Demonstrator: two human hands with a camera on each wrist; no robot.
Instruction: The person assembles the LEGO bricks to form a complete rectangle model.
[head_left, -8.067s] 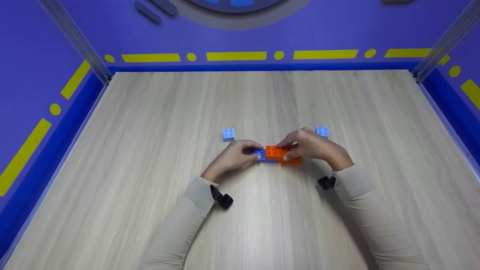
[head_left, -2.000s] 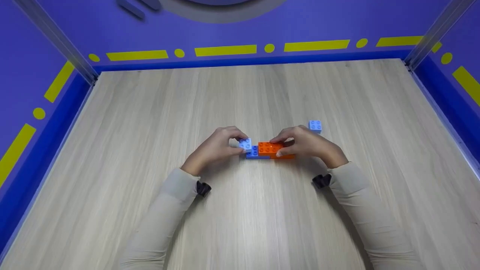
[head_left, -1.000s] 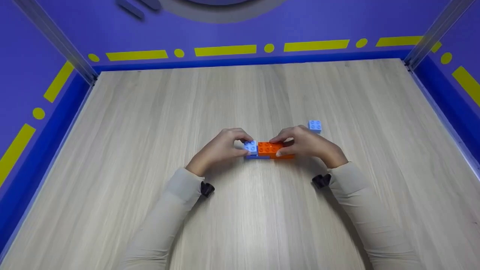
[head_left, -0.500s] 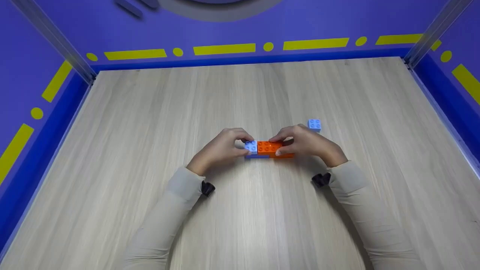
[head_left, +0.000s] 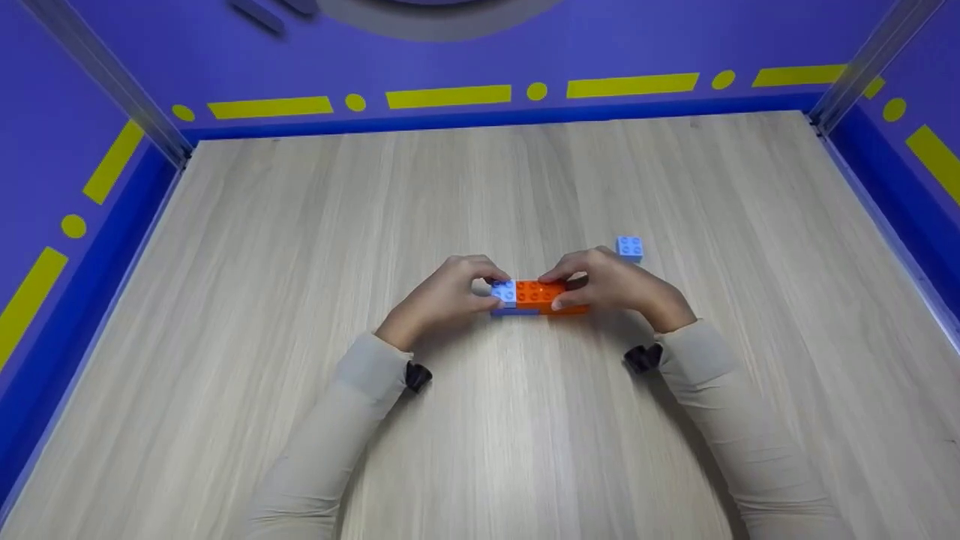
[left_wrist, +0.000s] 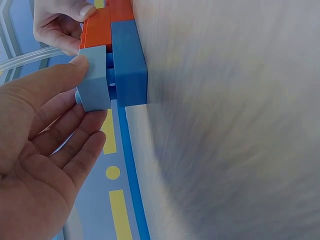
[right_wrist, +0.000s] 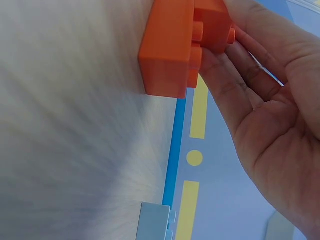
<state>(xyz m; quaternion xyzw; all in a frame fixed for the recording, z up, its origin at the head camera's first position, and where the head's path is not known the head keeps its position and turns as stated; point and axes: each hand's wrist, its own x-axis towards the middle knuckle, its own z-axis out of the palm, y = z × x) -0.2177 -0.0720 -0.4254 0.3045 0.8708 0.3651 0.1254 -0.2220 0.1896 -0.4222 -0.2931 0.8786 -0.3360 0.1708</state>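
Row of bricks lies well inside the side edges of the worktop (head_left: 337, 225), roughly parallel to its far edge. We log two bricks at the base: a blue brick (left_wrist: 131, 65) towards the left edge, a lower orange brick (right_wrist: 167, 45) towards the right. An upper orange brick (head_left: 529, 293) spans both.

Change: two seconds ago the light-blue brick (head_left: 508, 294) hung tilted over the blue brick's outer end; a second later a gap parted it from the upper orange brick. Now it lies level and up against that brick's end, as far as we can see from the head view.

Hands: the left hand (head_left: 448, 296) pinches the light-blue brick between thumb and fingers. The right hand (head_left: 626, 286) pinches the upper orange brick, as in the earlier frames.

From the left wrist view we note the blue brick's studs showing beneath the light-blue brick. Our reading: sideways alignment looks done, but the joint is not fully seated; it calls for downward pressure.

A spare light-blue brick (head_left: 628, 247) lies beyond the right hand, towards the far right corner, untouched.
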